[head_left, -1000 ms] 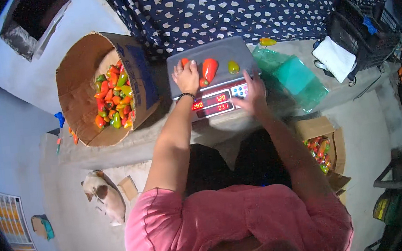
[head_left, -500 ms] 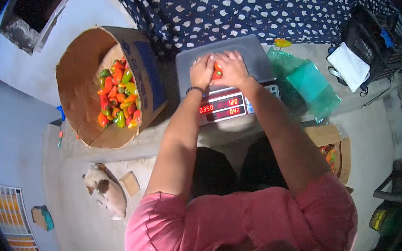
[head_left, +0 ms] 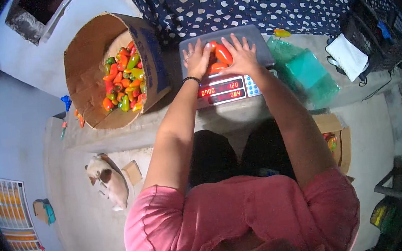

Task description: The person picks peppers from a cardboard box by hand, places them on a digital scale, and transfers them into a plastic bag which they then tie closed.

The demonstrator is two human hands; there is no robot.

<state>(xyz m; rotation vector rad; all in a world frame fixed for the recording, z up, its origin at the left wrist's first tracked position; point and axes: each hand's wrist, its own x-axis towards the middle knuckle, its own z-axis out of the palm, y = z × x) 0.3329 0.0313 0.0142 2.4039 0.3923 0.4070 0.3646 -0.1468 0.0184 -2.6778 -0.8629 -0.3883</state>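
The peppers [head_left: 223,53] under check are found on the scale [head_left: 264,51], between two bare hands. The left hand [head_left: 197,60] is laid at their left with its fingers fanned apart; the right hand [head_left: 243,59] is likewise spread at their right, its thumb apparently set against the lowest one. Neither hand is seen to be clamped on anything; whether any pepper is pinned beneath the palms cannot be told.

The step in hand is judged to be a gathering or steadying of the load on the scale, whose display [head_left: 222,93] is lit. For the next move, even, light pressure from both sides is called for, as smooth skins could easily be rolled apart.

Left of the scale, more stock is held in a carton [head_left: 87,73]. Right of the scale, green plastic [head_left: 309,71] is laid flat.
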